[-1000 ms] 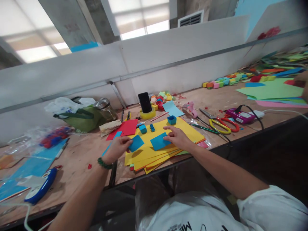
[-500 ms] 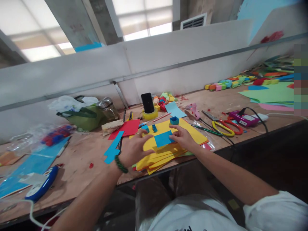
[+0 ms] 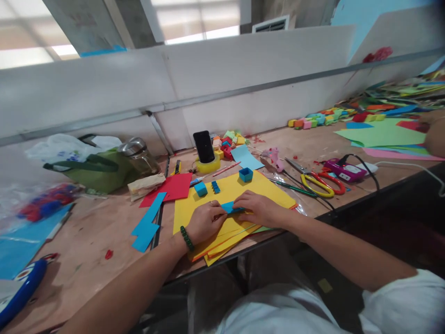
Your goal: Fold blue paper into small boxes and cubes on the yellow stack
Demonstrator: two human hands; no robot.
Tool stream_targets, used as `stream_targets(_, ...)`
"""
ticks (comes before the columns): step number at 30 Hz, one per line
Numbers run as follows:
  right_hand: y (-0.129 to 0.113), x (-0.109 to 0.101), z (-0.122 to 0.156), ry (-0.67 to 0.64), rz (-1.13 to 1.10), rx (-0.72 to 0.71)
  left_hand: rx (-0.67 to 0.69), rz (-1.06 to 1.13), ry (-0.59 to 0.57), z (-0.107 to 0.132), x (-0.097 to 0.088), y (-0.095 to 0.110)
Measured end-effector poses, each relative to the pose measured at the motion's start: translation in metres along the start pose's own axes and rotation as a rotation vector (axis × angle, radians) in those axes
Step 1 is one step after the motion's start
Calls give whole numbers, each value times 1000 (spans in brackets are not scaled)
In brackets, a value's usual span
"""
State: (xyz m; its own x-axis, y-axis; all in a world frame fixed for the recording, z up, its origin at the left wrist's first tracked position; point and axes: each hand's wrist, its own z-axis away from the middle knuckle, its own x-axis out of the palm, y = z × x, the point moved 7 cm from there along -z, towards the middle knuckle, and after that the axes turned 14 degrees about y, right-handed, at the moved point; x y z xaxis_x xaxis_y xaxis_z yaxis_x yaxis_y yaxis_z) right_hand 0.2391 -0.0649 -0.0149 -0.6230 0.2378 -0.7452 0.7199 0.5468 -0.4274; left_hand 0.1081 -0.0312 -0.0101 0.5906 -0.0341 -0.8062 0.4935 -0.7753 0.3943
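Observation:
Between my two hands, low over a stack of yellow sheets (image 3: 187, 204), is a blue piece of paper (image 3: 230, 207). My left hand (image 3: 207, 221) has its fingers closed on the left end. My right hand (image 3: 257, 209) presses the right end with its fingers curled over it, hiding part of the paper. Just beyond the hands on the yellow sheets stand a small open blue box (image 3: 245, 174), a blue cube (image 3: 200, 189) and a small notched blue piece (image 3: 215, 187).
Blue strips (image 3: 149, 222) and a red sheet (image 3: 170, 190) lie to the left. Behind are a phone (image 3: 204, 146) on a tape roll (image 3: 207, 165) and colourful blocks (image 3: 227, 141). Scissors (image 3: 318, 181), a pink glue gun (image 3: 276, 160) and a purple power strip (image 3: 345, 170) lie right. Another person's hand (image 3: 436, 134) shows far right.
My left hand has moved from hovering open to gripping the blue paper. My right hand has brought the paper down onto the yellow sheets. The view has shifted slightly.

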Motion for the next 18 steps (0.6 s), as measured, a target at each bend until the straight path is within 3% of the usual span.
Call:
stream_targets(4, 12, 6, -10, -47, -62, 49, -102, 69, -14, -1, 0, -8)
stream_targets(11, 41, 12, -15, -41, -67, 272, -264, 57, 79, -7, 1, -27)
stream_targets(18, 32, 8, -10, 11, 14, 309, -356, 82, 75, -5, 2, -25)
